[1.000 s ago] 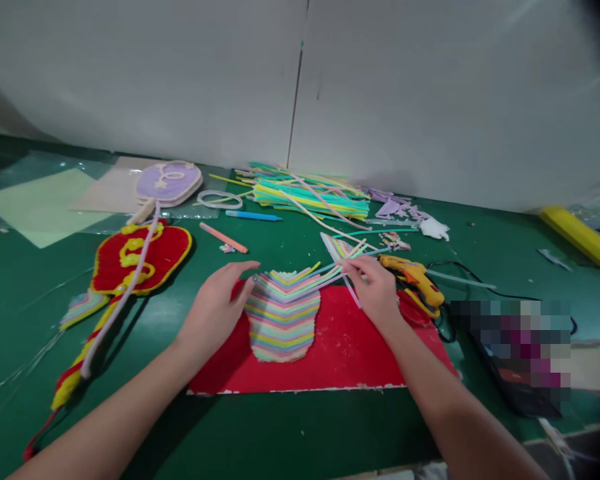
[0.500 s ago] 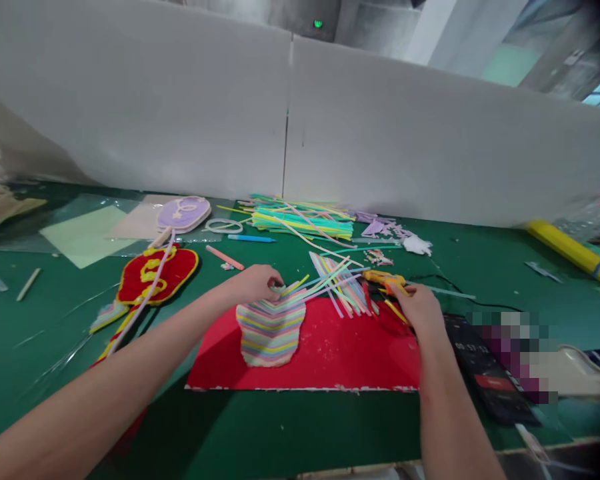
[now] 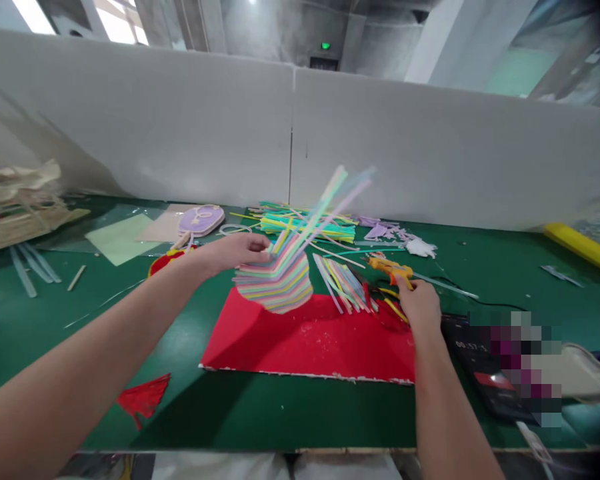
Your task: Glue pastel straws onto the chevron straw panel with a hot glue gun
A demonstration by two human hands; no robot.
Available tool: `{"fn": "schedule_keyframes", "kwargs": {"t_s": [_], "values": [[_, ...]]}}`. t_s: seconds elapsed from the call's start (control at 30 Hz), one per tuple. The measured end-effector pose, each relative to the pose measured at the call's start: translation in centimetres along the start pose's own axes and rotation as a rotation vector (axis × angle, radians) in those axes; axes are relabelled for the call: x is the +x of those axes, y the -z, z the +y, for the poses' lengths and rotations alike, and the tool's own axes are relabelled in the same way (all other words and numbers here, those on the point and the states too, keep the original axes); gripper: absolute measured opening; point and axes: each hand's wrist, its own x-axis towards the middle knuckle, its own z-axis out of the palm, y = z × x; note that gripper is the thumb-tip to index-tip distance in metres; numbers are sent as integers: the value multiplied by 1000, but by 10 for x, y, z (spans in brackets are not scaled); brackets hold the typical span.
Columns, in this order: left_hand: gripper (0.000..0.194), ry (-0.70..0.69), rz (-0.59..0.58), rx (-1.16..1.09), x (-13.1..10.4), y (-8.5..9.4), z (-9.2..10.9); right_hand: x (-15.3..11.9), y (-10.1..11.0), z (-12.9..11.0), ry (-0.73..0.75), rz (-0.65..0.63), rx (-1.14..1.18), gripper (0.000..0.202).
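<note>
Pinched in my left hand (image 3: 235,253) is a striped pastel panel (image 3: 277,288) made of thin strips, raised and tilted above a red sheet (image 3: 300,347). Long loose strip ends (image 3: 325,207) stick up from its top right, blurred by motion. My right hand (image 3: 423,301) is closed around the handle of an orange glue gun (image 3: 393,268), low over the table. A clear glue stick (image 3: 447,285) extends from the gun. Just left of the gun lie a fan of pastel strips (image 3: 340,283) and red-and-yellow scissors (image 3: 393,307), partly hidden.
A heap of coloured strips (image 3: 305,223) lies along the white partition (image 3: 180,127). Purple scraps (image 3: 380,230) and a white tuft (image 3: 421,247) are beside it. At left are a purple fan-shaped piece (image 3: 201,220) and green paper (image 3: 123,239). A phone (image 3: 485,373) lies at right.
My left hand has lifted the striped panel off the red sheet, and its loose strips now point upward. My right hand stays on the glue gun. The camera view has tilted up.
</note>
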Motion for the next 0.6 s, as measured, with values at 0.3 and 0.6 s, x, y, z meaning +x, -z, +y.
{"fn": "schedule_keyframes", "kwargs": {"t_s": [0.3, 0.6], "values": [[18, 349, 345, -596, -27, -63, -39, -7, 5, -10, -76, 37, 96, 49], [12, 313, 523, -865, -58, -104, -43, -8, -1, -16, -101, -24, 102, 42]]}}
